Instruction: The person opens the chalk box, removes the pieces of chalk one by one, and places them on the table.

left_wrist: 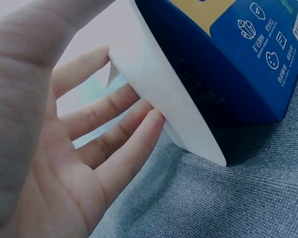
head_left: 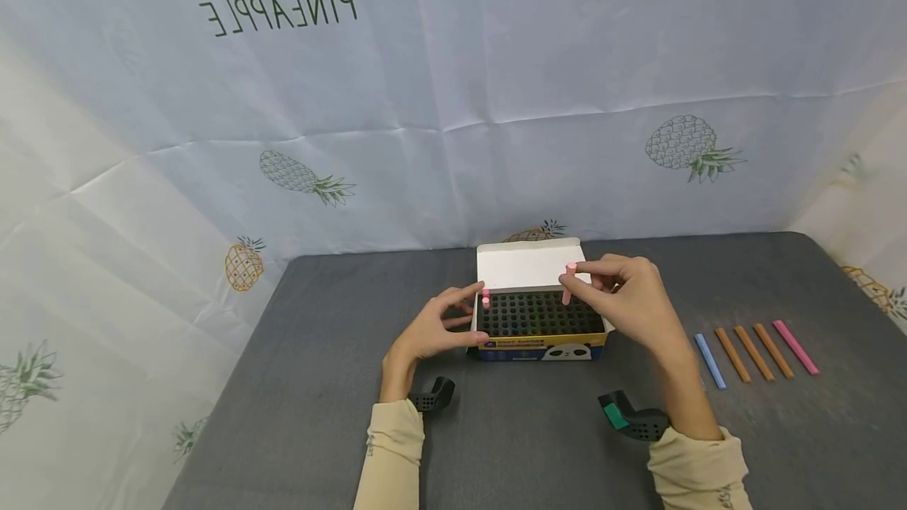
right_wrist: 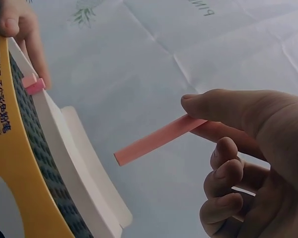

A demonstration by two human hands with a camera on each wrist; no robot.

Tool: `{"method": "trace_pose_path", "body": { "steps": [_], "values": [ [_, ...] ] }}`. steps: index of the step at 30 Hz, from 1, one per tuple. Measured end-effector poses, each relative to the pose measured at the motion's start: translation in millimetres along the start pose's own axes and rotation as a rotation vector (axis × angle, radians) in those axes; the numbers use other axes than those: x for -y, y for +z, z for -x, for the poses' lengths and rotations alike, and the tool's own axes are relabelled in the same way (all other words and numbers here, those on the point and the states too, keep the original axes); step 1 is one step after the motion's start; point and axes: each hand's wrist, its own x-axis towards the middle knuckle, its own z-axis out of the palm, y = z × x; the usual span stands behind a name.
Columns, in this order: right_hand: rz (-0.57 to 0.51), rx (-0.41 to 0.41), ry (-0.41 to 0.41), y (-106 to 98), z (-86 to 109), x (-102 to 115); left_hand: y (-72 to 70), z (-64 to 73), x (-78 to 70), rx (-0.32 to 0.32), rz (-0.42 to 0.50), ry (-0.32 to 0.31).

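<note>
A chalk box (head_left: 542, 348) stands with its lid (head_left: 527, 267) raised at the back, showing a dark grid of holes (head_left: 542, 313). Two pink chalk sticks (head_left: 486, 302) poke up at the grid's left end. My left hand (head_left: 432, 327) holds the box's left end, thumb at the front corner and index finger at the back one; other fingertips touch the white side flap (left_wrist: 159, 99). Over the right part of the grid, my right hand (head_left: 634, 301) pinches a pink chalk stick (right_wrist: 159, 140) by its upper end between thumb and index finger, its lower end slanting down.
On the grey table (head_left: 340, 321), to the right, lie a blue chalk stick (head_left: 710, 361), several orange-brown sticks (head_left: 754, 353) and a bright pink stick (head_left: 796, 347), roughly side by side. A pineapple-print curtain (head_left: 453, 101) hangs behind the table.
</note>
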Motion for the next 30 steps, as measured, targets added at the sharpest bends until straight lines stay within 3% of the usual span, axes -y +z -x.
{"method": "trace_pose_path", "body": {
  "steps": [15,24,30],
  "values": [
    [0.063,-0.047,0.072,-33,9.8,-6,0.9,0.1,0.4,-0.002,0.021,-0.002],
    [0.050,-0.074,0.148,-45,12.9,-11,0.9,0.5,-0.1,-0.005,0.019,-0.005],
    [0.067,-0.120,0.152,-52,17.0,-11,0.8,0.1,-0.6,-0.005,0.019,-0.007]
  ]
}}
